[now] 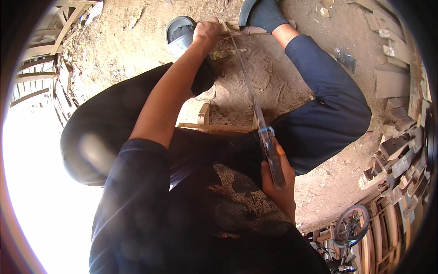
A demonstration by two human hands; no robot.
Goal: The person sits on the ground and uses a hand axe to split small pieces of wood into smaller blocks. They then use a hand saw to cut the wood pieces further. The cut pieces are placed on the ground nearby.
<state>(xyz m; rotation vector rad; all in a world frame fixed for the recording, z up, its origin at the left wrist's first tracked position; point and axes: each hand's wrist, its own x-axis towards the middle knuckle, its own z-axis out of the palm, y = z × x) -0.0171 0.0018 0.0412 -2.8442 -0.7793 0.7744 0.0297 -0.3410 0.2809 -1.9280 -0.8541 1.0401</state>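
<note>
My right hand is wrapped round the dark handle of a long, narrow handsaw, seen nearly edge-on. Blue cord is tied where the handle meets the blade; I cannot make out any teeth. The blade runs away from me, its far end at a wooden strip low over the ground. At the strip's left end my left hand is closed, gripping it beside the blade. My right foot, in a dark sock and slipper, presses on the strip right of the blade. My left foot's slipper lies just left of my left hand.
Under my legs is a low wooden seat or board. Scrap wood is piled along the right side, and a small bicycle wheel stands at the lower right. Slatted wood lines the far left. A dark plastic scrap lies on the dirt.
</note>
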